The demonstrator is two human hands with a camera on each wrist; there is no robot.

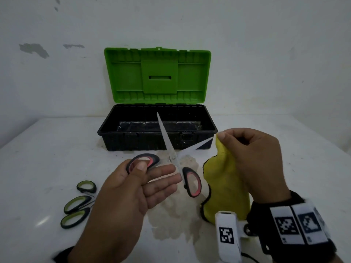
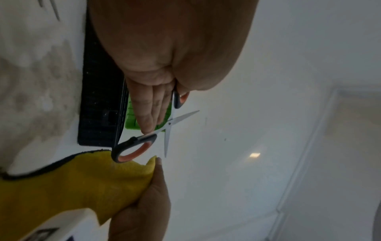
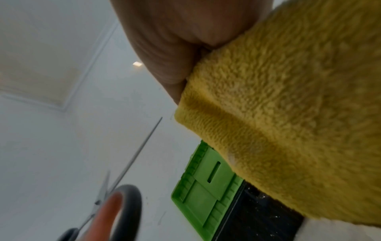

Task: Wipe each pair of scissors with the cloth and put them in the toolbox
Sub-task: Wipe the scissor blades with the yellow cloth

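The hands worked just in front of the toolbox (image 1: 157, 128): the left hand (image 1: 121, 190) held the red-handled scissors (image 1: 173, 158) with its thumb hooked through one loop and its fingers stretched out flat under the pivot, while the right hand (image 1: 254, 160) had its fingers curled round a bunched yellow cloth (image 1: 226, 188), pinching the top fold near the tip of one blade. The blades stood spread wide, one slanting up across the front of the toolbox, the other reaching toward the cloth; whether cloth and blade tip actually touched could not be told from any view. By my reading the task was at its start: the toolbox, lid raised, showed no scissors on its dark floor, and this first pair was only being wiped. The green-handled scissors (image 1: 77, 205) lay on the counter (image 1: 47, 149) to the front-left of the toolbox, untouched and still to be wiped and stowed. Three green loops showed there, but the left hand covered the blades and any further handle, so how many pairs waited was unclear. The left wrist view caught both hands, though its upper part was filled by palm, and the right wrist view was mostly cloth, with the scissors blurred at its lower edge. The toolbox's near inner wall stayed out of sight.
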